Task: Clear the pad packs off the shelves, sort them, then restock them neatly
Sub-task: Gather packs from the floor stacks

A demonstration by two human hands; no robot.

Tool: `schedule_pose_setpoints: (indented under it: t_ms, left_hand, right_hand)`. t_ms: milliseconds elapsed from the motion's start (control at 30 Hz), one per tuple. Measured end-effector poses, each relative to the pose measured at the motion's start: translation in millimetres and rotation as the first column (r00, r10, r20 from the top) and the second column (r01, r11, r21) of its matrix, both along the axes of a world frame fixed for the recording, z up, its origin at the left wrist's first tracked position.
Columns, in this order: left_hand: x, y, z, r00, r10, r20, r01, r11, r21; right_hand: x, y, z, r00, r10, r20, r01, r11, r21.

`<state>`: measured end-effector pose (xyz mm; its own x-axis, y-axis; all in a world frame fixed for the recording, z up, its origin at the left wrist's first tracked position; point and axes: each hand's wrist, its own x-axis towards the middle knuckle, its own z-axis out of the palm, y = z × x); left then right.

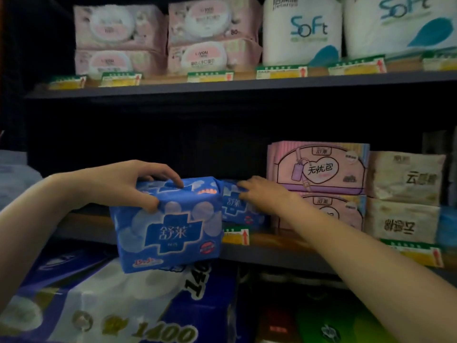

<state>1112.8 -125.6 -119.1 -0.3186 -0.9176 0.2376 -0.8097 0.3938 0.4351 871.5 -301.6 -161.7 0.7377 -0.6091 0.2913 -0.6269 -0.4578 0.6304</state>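
head view: left grip [131,186] clamps blue pack [168,229]; right grip [259,191] rests apart on second pack [235,209].

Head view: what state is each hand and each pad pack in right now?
Left hand: grips the front blue pad pack.
Front blue pad pack: held clear of the shelf, upright.
Right hand: fingers on the second blue pad pack.
Second blue pad pack: on the middle shelf.
Pink pad packs: stacked two high.

A shop: shelves [247,81] of packaged goods fronted by price tags [282,71].
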Motion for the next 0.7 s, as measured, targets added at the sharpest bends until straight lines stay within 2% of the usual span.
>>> schedule_pose_setpoints:
  t_ms: [67, 100, 167, 200, 233, 300, 400, 467, 567, 600, 700]
  left_hand:
    - [-1, -10, 1, 1.000, -0.019, -0.023, 0.018, 0.999, -0.034]
    - [-2, -14, 1, 0.999, -0.027, -0.033, 0.025, 0.998, -0.061]
    - [-8, -25, 4, 0.997, -0.048, -0.068, 0.040, 0.993, -0.113]
    - [-13, -32, 6, 0.994, -0.058, -0.093, 0.045, 0.990, -0.133]
    - [-18, -40, 9, 0.992, -0.065, -0.104, 0.049, 0.987, -0.151]
    - [-31, -58, 13, 0.995, -0.064, -0.071, 0.051, 0.985, -0.164]
    - [-51, -90, 13, 0.997, -0.031, 0.066, 0.038, 0.994, -0.104]
    - [-65, -114, 10, 0.972, 0.067, 0.223, -0.040, 0.992, -0.124]
    - [-91, -133, -3, 0.843, 0.223, 0.490, -0.115, 0.964, -0.241]
    - [-98, -137, -8, 0.821, 0.238, 0.519, -0.116, 0.960, -0.256]
    - [-104, -139, -18, 0.837, 0.260, 0.481, -0.123, 0.947, -0.297]
  right_hand:
    - [-7, 5, 1, 0.984, 0.103, 0.148, -0.095, 0.994, -0.057]
    - [-10, 10, 1, 0.943, 0.163, 0.291, -0.142, 0.986, -0.089]
    - [-22, 26, 4, 0.759, 0.285, 0.586, -0.199, 0.957, -0.209]
    - [-29, 34, 5, 0.661, 0.348, 0.665, -0.196, 0.935, -0.295]
    - [-38, 38, 4, 0.605, 0.402, 0.687, -0.163, 0.907, -0.388]
    - [-55, 38, 2, 0.551, 0.412, 0.725, -0.080, 0.891, -0.446]
    - [-75, 27, -3, 0.540, 0.319, 0.779, 0.038, 0.916, -0.400]
    - [-87, 15, -8, 0.571, 0.291, 0.767, 0.100, 0.903, -0.418]
    - [-104, -4, -18, 0.625, 0.258, 0.736, 0.117, 0.902, -0.416]
    - [-110, -10, -20, 0.649, 0.250, 0.718, 0.111, 0.903, -0.415]
    - [-120, -19, -29, 0.728, 0.235, 0.644, 0.097, 0.895, -0.435]
